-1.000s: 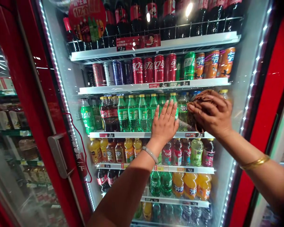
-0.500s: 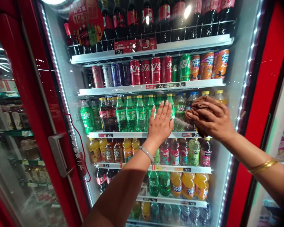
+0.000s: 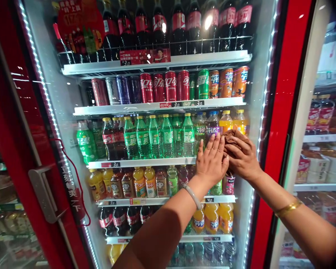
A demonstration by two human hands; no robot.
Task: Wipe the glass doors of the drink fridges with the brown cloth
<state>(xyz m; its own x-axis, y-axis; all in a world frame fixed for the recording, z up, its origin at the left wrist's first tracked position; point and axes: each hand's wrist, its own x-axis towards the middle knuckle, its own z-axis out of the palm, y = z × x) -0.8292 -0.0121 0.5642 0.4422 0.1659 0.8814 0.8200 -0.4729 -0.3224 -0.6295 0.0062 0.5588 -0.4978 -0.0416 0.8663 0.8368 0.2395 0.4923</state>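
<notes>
My left hand (image 3: 212, 161) lies flat with its fingers stretched upward, seemingly against the glass door of a drinks fridge. Close on its right, my right hand (image 3: 243, 156) presses a crumpled brown cloth (image 3: 233, 136) to the same glass. Part of the cloth is covered by the fingers. Behind the two hands, the orange soda bottles (image 3: 240, 121) and the shelf edge under them are partly hidden. A pale bangle (image 3: 193, 197) circles my left wrist, and a gold bracelet (image 3: 289, 207) is on my right forearm.
The fridge has a red frame (image 3: 284, 93) and a grey door handle (image 3: 44, 192) at the left. Inside stand cola bottles (image 3: 179, 31), red cans (image 3: 170, 86) and green soda bottles (image 3: 154, 136). A red cord (image 3: 72, 160) hangs at the left. Packaged goods (image 3: 317, 164) fill shelves at the right.
My left hand has moved right, up beside my right hand. The right hand with the cloth is lower on the glass. The view has shifted to the right.
</notes>
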